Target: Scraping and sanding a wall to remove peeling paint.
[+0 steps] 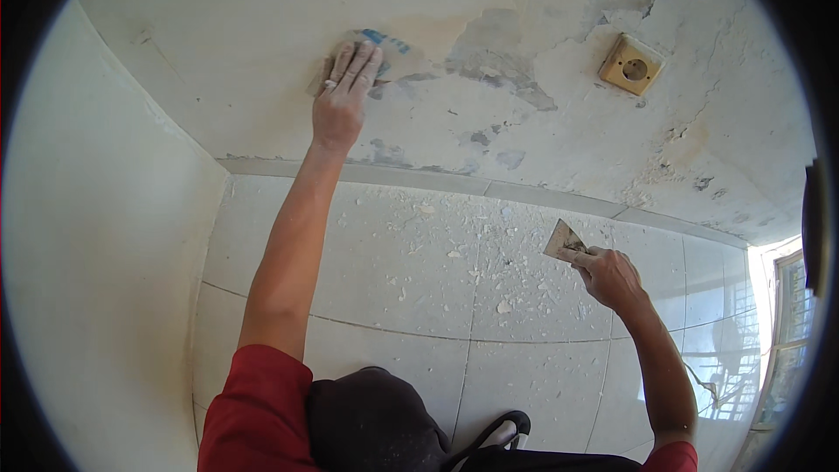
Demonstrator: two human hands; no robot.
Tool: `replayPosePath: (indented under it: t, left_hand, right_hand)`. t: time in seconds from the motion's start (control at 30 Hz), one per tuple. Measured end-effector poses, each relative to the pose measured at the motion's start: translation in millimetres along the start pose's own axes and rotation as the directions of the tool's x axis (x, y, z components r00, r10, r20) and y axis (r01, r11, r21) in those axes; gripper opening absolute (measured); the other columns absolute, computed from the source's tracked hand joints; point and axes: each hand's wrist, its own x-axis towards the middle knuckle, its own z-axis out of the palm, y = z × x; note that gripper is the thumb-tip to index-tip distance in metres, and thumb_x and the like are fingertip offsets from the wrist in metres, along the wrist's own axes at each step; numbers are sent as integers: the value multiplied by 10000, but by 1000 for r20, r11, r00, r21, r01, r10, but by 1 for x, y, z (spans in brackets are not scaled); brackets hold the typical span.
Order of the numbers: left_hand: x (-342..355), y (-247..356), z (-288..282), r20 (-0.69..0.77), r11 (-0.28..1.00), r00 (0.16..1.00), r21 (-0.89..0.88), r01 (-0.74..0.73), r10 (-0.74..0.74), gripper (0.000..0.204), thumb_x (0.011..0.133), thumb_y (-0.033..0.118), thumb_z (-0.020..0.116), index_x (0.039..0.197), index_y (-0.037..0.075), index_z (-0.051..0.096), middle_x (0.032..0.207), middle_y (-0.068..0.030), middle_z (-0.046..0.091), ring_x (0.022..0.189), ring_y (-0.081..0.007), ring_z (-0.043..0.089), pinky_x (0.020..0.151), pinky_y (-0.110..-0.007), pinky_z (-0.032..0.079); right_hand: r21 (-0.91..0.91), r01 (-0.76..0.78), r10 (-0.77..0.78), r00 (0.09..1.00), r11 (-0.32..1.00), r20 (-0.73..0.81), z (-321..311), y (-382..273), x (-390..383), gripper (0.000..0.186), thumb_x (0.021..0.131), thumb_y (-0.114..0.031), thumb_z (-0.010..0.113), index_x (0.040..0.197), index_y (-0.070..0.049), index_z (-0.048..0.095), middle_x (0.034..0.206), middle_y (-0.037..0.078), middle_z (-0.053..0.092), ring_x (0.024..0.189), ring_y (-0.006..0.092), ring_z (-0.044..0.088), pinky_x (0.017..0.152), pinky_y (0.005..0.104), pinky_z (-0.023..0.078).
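Note:
My left hand [345, 87] presses a pale pad with blue markings [389, 45], perhaps paper or cloth, flat against the wall [271, 52], its dusty fingers together over the pad. Around it the wall shows peeled grey patches [498, 52] and cracks. My right hand [607, 271] is closed round a putty knife [561, 239], held lower and to the right, with its metal blade pointing up and left above the tiled floor.
A yellowish socket [631, 64] sits on the upper right wall. A plain side wall [105, 253] stands at the left. Paint flakes [503, 306] litter the tiled floor [411, 371]. A window [782, 332] is at the right edge, and my sandalled foot [502, 433] shows below.

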Motion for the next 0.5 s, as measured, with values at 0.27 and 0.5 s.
replayPosePath:
  t: [0.27, 0.5]
  left_hand:
    - [21, 53, 31, -321, 920, 864, -194, 340, -387, 488, 967, 70, 504, 1449, 6, 464, 1506, -195, 445, 1461, -408, 288, 1174, -533, 255]
    - [139, 148, 23, -13, 876, 925, -318, -363, 379, 553, 919, 55, 487, 1453, 198, 503, 1525, 50, 458, 1444, -163, 370, 1199, -394, 285]
  right_hand:
    - [-33, -61, 65, 989, 998, 134, 21, 10, 0, 286, 938, -178, 626, 1197, -255, 720, 882, 133, 725, 729, 335, 694, 679, 446, 556]
    - [-24, -47, 50, 985, 999, 167, 12, -18, 25, 272, 928, -162, 621, 1153, -264, 735, 898, 131, 722, 758, 333, 698, 726, 453, 559]
